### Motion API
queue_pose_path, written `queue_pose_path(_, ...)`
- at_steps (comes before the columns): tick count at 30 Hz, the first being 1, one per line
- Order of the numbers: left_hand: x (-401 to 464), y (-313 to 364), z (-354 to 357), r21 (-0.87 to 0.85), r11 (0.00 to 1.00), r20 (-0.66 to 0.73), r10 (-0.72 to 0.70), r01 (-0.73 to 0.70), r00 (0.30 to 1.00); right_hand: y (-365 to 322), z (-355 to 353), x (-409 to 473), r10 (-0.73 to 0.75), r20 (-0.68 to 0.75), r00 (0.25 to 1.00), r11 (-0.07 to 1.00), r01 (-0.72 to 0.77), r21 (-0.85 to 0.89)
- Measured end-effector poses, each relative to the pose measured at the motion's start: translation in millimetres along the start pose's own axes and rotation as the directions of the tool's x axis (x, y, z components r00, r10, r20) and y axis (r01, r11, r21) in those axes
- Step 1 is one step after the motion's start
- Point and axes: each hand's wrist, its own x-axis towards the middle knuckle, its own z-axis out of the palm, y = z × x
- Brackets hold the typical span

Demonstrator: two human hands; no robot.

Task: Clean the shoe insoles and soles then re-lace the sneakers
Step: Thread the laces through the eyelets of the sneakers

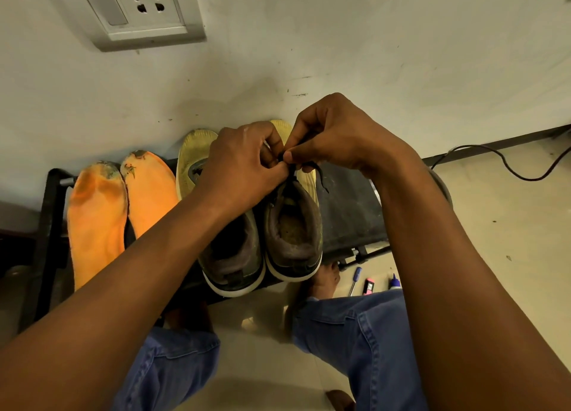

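Two yellow sneakers stand side by side on a low black stand [346, 206], heels toward me: the left sneaker [231, 256] and the right sneaker [293, 231]. Both hands meet above the right sneaker's tongue. My left hand [244, 166] and my right hand [333, 135] each pinch the black shoelace [318, 171], whose loose end hangs over the shoe's right side. Two orange insoles [95, 219] [151, 191] with dark stains at the toes lie to the left of the sneakers.
A wall with a socket plate [133, 9] rises just behind the stand. On the tiled floor at the right lie a screwdriver [355, 281], a pink marker [369, 287] and a small bottle [395, 282]. A black cable [506, 163] runs along the floor. My knees in jeans are below.
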Motion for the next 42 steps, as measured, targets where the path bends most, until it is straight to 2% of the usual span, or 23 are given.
queue_pose_path(7, -1.9, 3.4, 3.0, 0.084, 0.994, 0.004, 0.076, -0.076, 0.997, -0.1, -1.7, -2.8, 0.005, 0.051, 0.999, 0.999, -0.007, 0.045)
queue_pose_path(12, -3.4, 4.8, 4.1, 0.085, 0.991, 0.007, 0.099, -0.099, 0.995, -0.7, -1.7, -3.3, 0.014, 0.057, 0.998, 0.998, -0.018, 0.068)
queue_pose_path(16, -2.2, 4.7, -0.2, -0.059, 0.998, 0.053, -0.029, 0.032, 0.998, 1.3, -2.5, -3.2, 0.014, 0.04, 0.999, 0.998, -0.017, 0.061)
queue_pose_path(20, -0.3, 3.4, -4.5, -0.218, 0.957, 0.113, -0.168, 0.189, 0.979, 3.2, -2.5, -2.0, 0.015, 0.046, 0.999, 0.999, -0.016, 0.038)
queue_pose_path(25, 1.4, 3.2, -6.1, -0.34, 0.897, 0.138, -0.25, 0.283, 0.958, 5.3, -3.3, -0.4, 0.021, 0.051, 0.998, 0.999, -0.023, 0.037)
queue_pose_path(31, 7.1, 1.3, -11.9, -0.49, 0.763, 0.259, -0.335, 0.422, 0.906, 6.7, -3.9, 0.2, 0.021, 0.04, 0.999, 1.0, -0.022, 0.022)
queue_pose_path(35, 7.7, 0.8, -18.5, -0.589, 0.645, 0.37, -0.321, 0.487, 0.872, 8.5, -3.5, 0.7, 0.025, 0.025, 0.999, 0.999, -0.025, 0.022)
queue_pose_path(38, 7.0, -2.5, -19.9, -0.572, 0.665, 0.379, -0.306, 0.481, 0.873, 8.8, -3.9, 1.4, 0.011, 0.019, 1.0, 1.0, -0.012, 0.009)
queue_pose_path(42, 5.9, -3.4, -21.8, -0.504, 0.754, 0.33, -0.282, 0.421, 0.901, 10.3, -5.4, 1.3, 0.012, 0.016, 1.0, 1.0, -0.012, -0.013)
